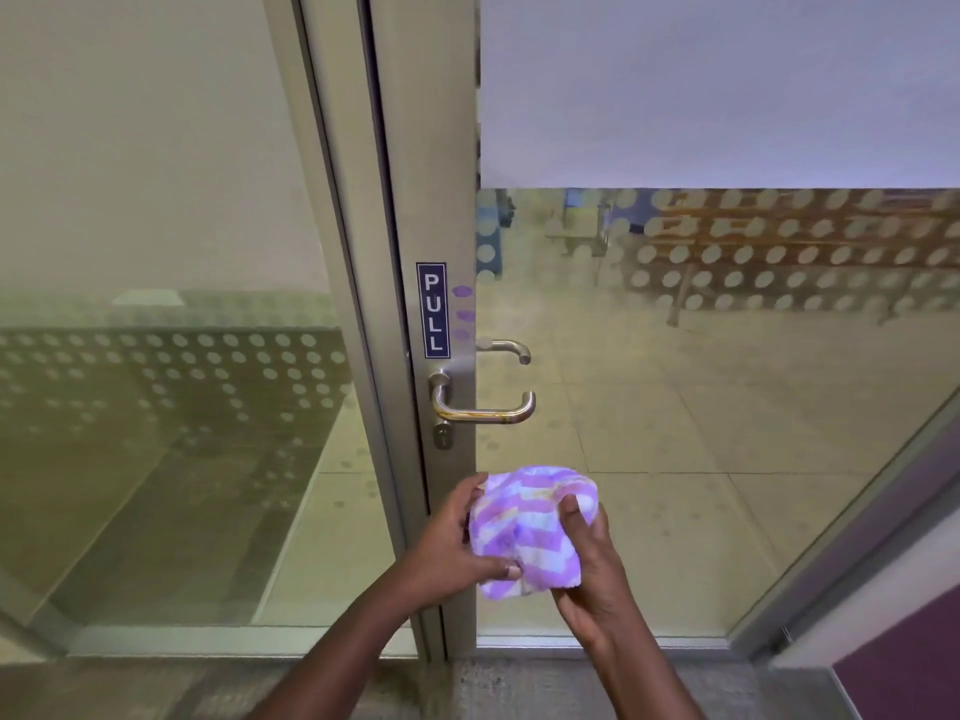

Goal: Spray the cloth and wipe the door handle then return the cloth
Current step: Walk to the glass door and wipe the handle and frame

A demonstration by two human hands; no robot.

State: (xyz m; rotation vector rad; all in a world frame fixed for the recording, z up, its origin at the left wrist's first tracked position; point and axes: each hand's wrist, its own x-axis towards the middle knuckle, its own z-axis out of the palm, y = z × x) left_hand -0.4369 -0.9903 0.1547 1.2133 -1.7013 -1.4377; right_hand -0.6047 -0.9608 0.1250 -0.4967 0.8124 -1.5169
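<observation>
Both hands held the bunched cloth (pixel 530 532) just below the handle (pixel 485 407), not touching it. The left hand (pixel 457 537) cupped its side; the right hand (pixel 592 563) had its fingers (pixel 574 517) clamped over it. The lever ran horizontally, directly above; the right hand was probably better placed.

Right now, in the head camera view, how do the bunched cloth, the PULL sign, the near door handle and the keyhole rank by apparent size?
1. Striped cloth, though it is nearest the camera.
2. Near door handle and PULL sign: too alike to rank.
3. Keyhole, smallest.
</observation>
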